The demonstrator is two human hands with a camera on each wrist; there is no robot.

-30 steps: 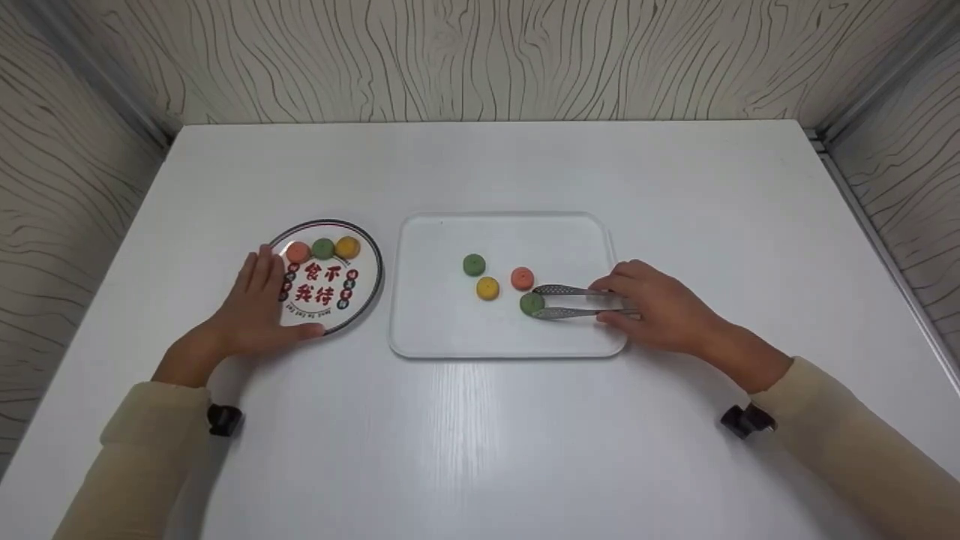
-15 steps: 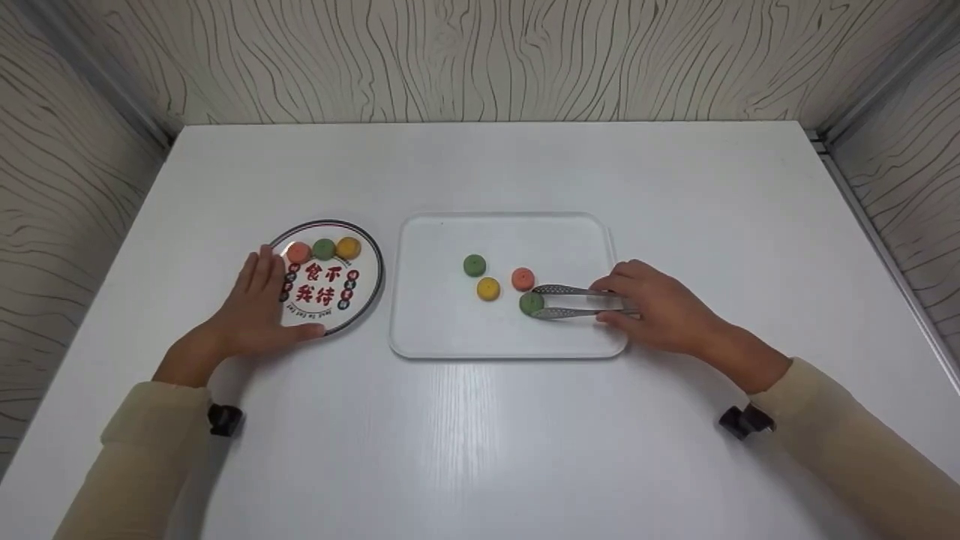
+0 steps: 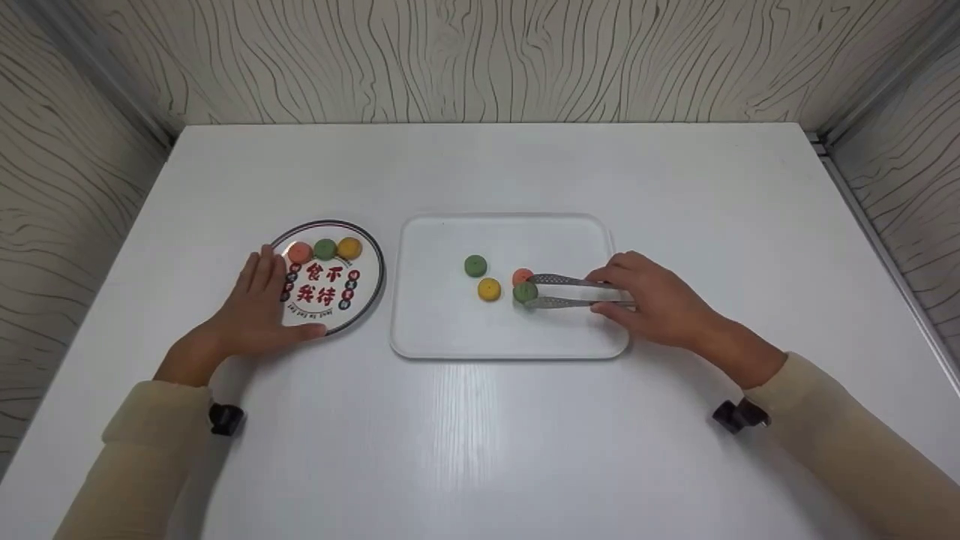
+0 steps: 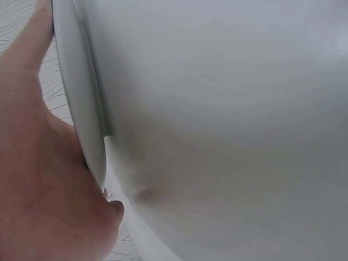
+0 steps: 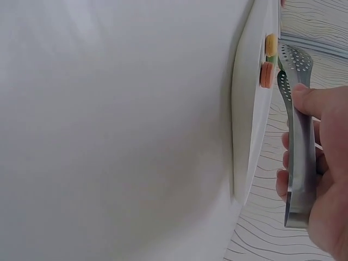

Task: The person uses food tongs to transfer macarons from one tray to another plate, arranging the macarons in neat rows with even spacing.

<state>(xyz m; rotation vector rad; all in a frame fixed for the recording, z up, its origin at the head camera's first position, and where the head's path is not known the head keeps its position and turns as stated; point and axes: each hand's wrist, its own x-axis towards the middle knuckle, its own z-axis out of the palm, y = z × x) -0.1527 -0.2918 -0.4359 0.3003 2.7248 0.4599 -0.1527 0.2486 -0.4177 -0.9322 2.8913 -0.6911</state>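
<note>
My right hand [image 3: 660, 304] holds metal tongs [image 3: 562, 302] whose perforated tips are closed around a green macaron [image 3: 525, 292]. In the head view that macaron overlaps an orange macaron [image 3: 522, 277]; the right wrist view shows the tongs [image 5: 302, 157] above the tray [image 5: 244, 119]. A yellow macaron [image 3: 489, 289] and another green macaron [image 3: 475, 265] lie on the white tray [image 3: 427, 330]. My left hand [image 3: 251, 311] rests against the left rim of a round plate [image 3: 367, 292], fingers straight, thumb at the near edge. Orange [image 3: 300, 253], green [image 3: 325, 250] and yellow [image 3: 349, 248] macarons sit in a row on it.
The plate stands left of the tray on a white table [image 3: 465, 442], with a narrow gap between them. Wood-grain panels [image 3: 480, 60] enclose the back and sides. Red characters are printed on the plate.
The tongs have closed on the green macaron and shifted it slightly up and left, so it now partly covers the orange macaron. My left hand stays on the plate.
</note>
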